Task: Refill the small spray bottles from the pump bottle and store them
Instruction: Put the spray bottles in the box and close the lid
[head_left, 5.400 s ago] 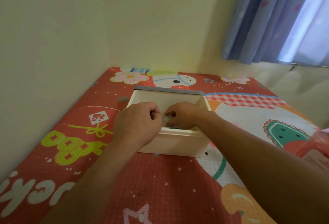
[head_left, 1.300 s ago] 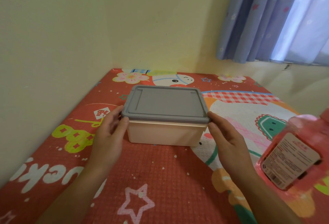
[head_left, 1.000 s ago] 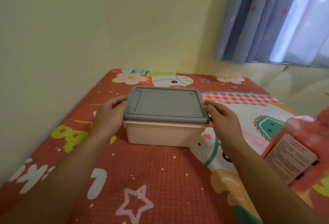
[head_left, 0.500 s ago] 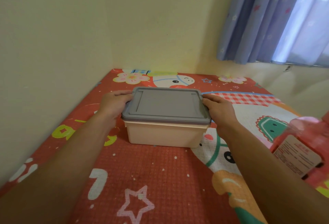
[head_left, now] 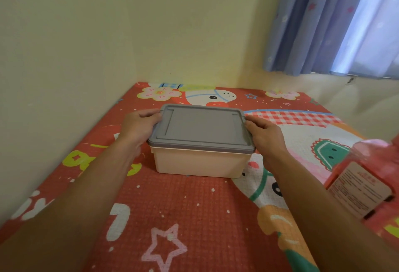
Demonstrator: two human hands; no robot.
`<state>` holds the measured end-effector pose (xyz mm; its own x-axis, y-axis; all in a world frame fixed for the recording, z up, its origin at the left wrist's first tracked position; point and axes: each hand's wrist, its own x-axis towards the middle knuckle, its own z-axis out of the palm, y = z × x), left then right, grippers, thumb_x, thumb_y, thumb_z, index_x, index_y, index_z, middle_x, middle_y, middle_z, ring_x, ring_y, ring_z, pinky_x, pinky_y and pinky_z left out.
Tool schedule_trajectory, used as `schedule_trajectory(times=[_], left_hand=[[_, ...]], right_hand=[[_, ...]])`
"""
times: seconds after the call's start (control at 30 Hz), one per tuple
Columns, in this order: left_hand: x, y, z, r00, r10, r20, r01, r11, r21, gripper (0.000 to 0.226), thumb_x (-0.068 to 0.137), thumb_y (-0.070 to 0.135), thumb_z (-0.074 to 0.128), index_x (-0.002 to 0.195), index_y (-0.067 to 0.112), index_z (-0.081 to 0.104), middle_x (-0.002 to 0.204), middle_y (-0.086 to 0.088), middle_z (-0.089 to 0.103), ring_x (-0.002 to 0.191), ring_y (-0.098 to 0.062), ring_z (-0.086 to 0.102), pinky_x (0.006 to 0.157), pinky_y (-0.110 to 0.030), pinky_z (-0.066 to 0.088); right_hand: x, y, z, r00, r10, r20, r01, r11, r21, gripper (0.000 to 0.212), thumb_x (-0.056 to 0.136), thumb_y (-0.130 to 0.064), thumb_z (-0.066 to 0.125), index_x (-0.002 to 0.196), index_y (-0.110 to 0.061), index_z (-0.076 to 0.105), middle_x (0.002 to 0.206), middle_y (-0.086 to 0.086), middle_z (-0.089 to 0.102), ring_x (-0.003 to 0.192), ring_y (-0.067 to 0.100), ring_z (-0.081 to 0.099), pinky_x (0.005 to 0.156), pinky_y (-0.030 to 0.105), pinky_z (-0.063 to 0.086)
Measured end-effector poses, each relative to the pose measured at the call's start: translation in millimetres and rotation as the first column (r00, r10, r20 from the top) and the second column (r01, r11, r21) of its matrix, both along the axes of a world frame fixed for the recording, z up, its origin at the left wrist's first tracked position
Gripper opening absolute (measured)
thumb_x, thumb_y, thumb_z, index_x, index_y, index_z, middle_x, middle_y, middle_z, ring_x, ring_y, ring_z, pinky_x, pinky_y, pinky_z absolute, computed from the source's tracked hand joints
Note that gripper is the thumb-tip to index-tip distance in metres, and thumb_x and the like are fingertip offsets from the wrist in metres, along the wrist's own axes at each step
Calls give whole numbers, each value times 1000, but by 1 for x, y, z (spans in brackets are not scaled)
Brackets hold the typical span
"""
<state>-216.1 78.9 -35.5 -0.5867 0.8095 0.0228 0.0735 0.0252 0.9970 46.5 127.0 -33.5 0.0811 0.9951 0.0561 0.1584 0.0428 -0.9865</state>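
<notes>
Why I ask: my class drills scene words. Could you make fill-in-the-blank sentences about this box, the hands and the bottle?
1. The beige box is closed with a ____ lid.
2. The lid's end away from the pink bottle is gripped by the ____ hand.
3. The pink bottle is to the box's ____.
Missing words: grey; left; right.

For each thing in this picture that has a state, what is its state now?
Lid: on the box, closed.
Box: covered, standing on the mat.
Left hand: grips the lid's left end.
Right hand: grips the lid's right end.
Pump bottle: on the right, untouched, blurred.
Curtain: drawn.
</notes>
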Motion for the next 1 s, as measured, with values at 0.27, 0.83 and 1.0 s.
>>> schedule_trajectory(times=[0.27, 0.83, 1.0], left_hand=[[1, -2, 0, 1000, 1, 10, -1, 1000, -5, 24, 87, 17, 71, 111, 14, 73, 112, -6, 71, 103, -22, 67, 71, -25, 52], [25, -30, -28, 680, -91, 728, 43, 995, 85, 49, 95, 52, 47, 119, 14, 68, 106, -8, 75, 96, -24, 68, 77, -36, 52], [32, -38, -32, 682, -155, 715, -1, 977, 212, 48, 97, 48, 45, 121, 11, 65, 112, -7, 71, 96, -22, 67, 82, -36, 51]], right_hand=[[0, 3, -2, 1000, 4, -9, -4, 1000, -10, 25, 95, -19, 56, 117, -21, 67, 112, -3, 65, 84, 10, 62, 59, 31, 55], [3, -15, -42, 864, 54, -500, -215, 938, -270, 48, 93, -62, 37, 114, -28, 66, 110, -5, 71, 107, 19, 62, 94, 42, 45], [0, -17, -48, 837, 101, -538, -245, 948, -203, 54, 91, -65, 38, 128, -33, 58, 123, -9, 67, 119, 17, 58, 99, 44, 43]])
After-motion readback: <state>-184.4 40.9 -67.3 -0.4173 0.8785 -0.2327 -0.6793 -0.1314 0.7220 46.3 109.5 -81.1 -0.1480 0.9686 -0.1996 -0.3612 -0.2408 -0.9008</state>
